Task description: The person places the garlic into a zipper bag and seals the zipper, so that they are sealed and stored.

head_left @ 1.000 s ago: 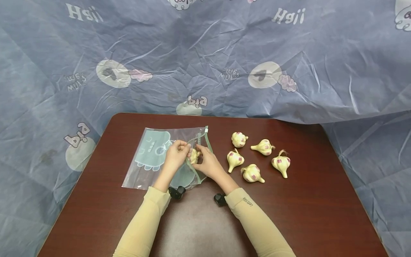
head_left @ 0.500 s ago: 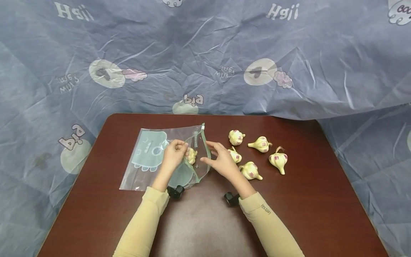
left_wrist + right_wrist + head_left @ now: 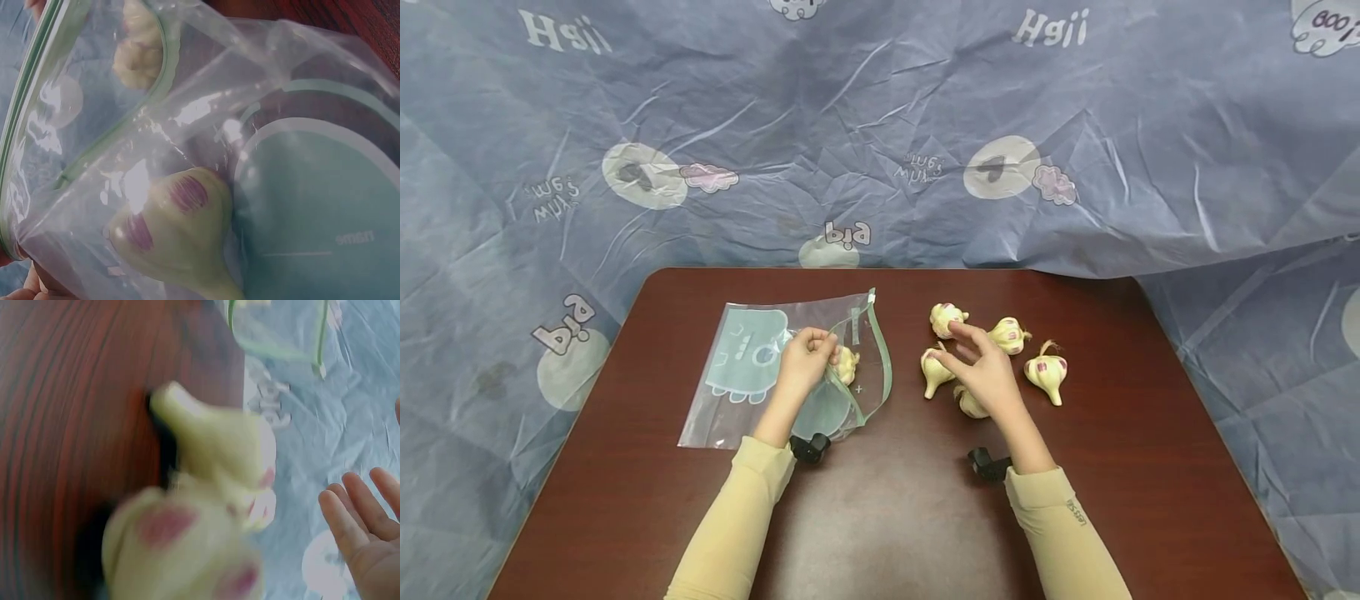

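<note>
My left hand (image 3: 807, 360) pinches the green-edged rim of a clear zip bag (image 3: 707, 421) and keeps its mouth parted toward the right. Inside the bag, close to the opening, lies a garlic bulb (image 3: 847, 365); through the plastic in the left wrist view this garlic (image 3: 181, 231) shows purple patches. My right hand (image 3: 988, 375) hovers over the loose garlic bulbs with nothing in its grasp, thumb and fingers spread apart. Beneath and beside it are a garlic bulb (image 3: 932, 373) and another garlic bulb (image 3: 970, 406), partly hidden by the hand.
Farther back on the brown table (image 3: 880, 517) sit a garlic bulb (image 3: 946, 318) and a second one (image 3: 1009, 335). One more garlic bulb (image 3: 1047, 373) lies to the right of my right hand. A blue printed cloth (image 3: 850, 108) hangs behind the table.
My right hand has come out of the bag's mouth, leaving the garlic inside, and has moved right to above the loose bulbs. My left hand keeps its grip on the bag rim.
</note>
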`<state>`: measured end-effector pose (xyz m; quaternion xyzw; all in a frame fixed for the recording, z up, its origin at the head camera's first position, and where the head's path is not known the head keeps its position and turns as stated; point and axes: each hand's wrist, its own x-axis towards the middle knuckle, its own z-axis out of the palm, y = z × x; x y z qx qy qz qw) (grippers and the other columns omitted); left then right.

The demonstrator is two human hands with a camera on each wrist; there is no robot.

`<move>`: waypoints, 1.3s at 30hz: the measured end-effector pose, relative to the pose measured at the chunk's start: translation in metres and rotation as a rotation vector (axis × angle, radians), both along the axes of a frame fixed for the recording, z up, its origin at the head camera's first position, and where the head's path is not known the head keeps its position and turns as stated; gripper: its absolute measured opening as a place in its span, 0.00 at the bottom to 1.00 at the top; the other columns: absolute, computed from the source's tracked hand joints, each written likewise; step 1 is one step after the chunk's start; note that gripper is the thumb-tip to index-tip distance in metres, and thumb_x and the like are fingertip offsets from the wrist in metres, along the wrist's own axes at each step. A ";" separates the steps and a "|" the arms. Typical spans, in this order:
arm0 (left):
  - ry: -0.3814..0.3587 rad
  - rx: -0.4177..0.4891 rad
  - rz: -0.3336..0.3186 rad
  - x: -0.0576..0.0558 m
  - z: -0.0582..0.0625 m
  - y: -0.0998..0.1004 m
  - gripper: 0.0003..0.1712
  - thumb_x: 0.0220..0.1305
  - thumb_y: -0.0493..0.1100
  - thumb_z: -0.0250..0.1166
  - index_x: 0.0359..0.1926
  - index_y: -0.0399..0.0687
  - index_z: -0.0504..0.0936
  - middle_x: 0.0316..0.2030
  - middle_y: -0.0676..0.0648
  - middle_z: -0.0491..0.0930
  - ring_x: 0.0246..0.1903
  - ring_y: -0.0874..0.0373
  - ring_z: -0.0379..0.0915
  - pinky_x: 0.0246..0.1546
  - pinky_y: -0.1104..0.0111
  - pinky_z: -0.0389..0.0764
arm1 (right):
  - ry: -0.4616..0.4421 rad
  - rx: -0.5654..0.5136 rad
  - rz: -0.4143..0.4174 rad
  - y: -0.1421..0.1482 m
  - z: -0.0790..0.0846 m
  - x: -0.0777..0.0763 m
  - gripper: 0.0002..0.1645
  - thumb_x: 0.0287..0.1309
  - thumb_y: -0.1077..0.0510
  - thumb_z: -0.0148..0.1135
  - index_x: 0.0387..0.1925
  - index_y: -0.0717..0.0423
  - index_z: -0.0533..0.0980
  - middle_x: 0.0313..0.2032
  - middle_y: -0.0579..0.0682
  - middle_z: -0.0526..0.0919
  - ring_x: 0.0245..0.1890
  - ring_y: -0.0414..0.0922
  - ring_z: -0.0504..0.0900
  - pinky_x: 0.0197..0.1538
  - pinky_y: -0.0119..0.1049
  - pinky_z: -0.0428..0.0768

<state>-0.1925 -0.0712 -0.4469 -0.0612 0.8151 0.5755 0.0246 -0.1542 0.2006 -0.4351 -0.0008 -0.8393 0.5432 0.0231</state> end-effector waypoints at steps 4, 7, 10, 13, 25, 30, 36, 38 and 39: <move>0.002 0.033 0.008 -0.001 -0.001 0.000 0.10 0.69 0.41 0.61 0.42 0.36 0.78 0.32 0.38 0.86 0.21 0.70 0.75 0.28 0.79 0.73 | -0.011 0.000 -0.052 0.020 -0.002 0.005 0.35 0.60 0.52 0.69 0.66 0.58 0.69 0.65 0.58 0.73 0.66 0.56 0.73 0.66 0.46 0.72; 0.000 0.045 0.012 -0.002 -0.001 -0.001 0.10 0.69 0.41 0.61 0.42 0.37 0.78 0.32 0.39 0.86 0.21 0.70 0.75 0.28 0.79 0.74 | -0.030 -0.012 -0.068 0.033 -0.005 0.009 0.36 0.61 0.50 0.67 0.67 0.59 0.68 0.65 0.59 0.73 0.67 0.54 0.71 0.68 0.47 0.70; -0.005 0.058 0.016 -0.002 -0.002 -0.003 0.10 0.69 0.42 0.61 0.42 0.37 0.78 0.31 0.40 0.85 0.21 0.70 0.75 0.29 0.78 0.74 | -0.047 -0.012 -0.080 0.041 -0.009 0.013 0.37 0.62 0.50 0.67 0.67 0.61 0.67 0.65 0.60 0.72 0.67 0.54 0.70 0.69 0.48 0.69; -0.007 0.074 0.017 -0.002 -0.002 -0.004 0.10 0.69 0.42 0.61 0.42 0.37 0.78 0.29 0.42 0.85 0.21 0.69 0.76 0.29 0.77 0.74 | -0.067 0.012 -0.081 0.047 -0.015 0.017 0.37 0.62 0.50 0.67 0.67 0.62 0.66 0.66 0.61 0.71 0.68 0.56 0.69 0.69 0.49 0.68; -0.015 0.094 0.008 -0.002 -0.003 -0.003 0.10 0.70 0.41 0.61 0.43 0.36 0.78 0.27 0.46 0.84 0.21 0.69 0.76 0.28 0.78 0.74 | -0.230 0.198 0.093 0.062 -0.045 0.029 0.57 0.53 0.46 0.73 0.74 0.59 0.53 0.71 0.64 0.61 0.69 0.64 0.64 0.66 0.59 0.69; -0.012 0.111 0.007 -0.002 -0.003 -0.003 0.10 0.69 0.41 0.61 0.42 0.36 0.78 0.27 0.45 0.85 0.21 0.69 0.76 0.27 0.79 0.74 | -0.226 0.263 0.128 0.063 -0.048 0.030 0.61 0.50 0.44 0.76 0.75 0.60 0.51 0.70 0.66 0.61 0.68 0.65 0.65 0.64 0.60 0.69; -0.016 0.146 0.011 -0.002 -0.003 -0.002 0.10 0.69 0.40 0.61 0.43 0.35 0.77 0.25 0.48 0.83 0.21 0.69 0.75 0.25 0.79 0.74 | -0.223 0.303 0.124 0.061 -0.049 0.032 0.61 0.48 0.45 0.76 0.75 0.60 0.52 0.71 0.65 0.61 0.68 0.65 0.66 0.63 0.59 0.71; -0.018 0.156 0.016 -0.002 -0.003 -0.002 0.10 0.69 0.40 0.60 0.43 0.35 0.77 0.25 0.49 0.83 0.21 0.69 0.75 0.25 0.79 0.74 | -0.217 0.310 0.120 0.061 -0.050 0.033 0.61 0.48 0.46 0.77 0.74 0.60 0.52 0.71 0.65 0.61 0.67 0.65 0.67 0.63 0.59 0.71; -0.018 0.161 0.017 -0.002 -0.003 -0.002 0.10 0.69 0.40 0.60 0.43 0.35 0.77 0.25 0.50 0.82 0.21 0.69 0.75 0.25 0.79 0.74 | -0.212 0.314 0.120 0.061 -0.050 0.034 0.60 0.49 0.46 0.77 0.74 0.61 0.53 0.71 0.65 0.61 0.67 0.65 0.67 0.63 0.59 0.71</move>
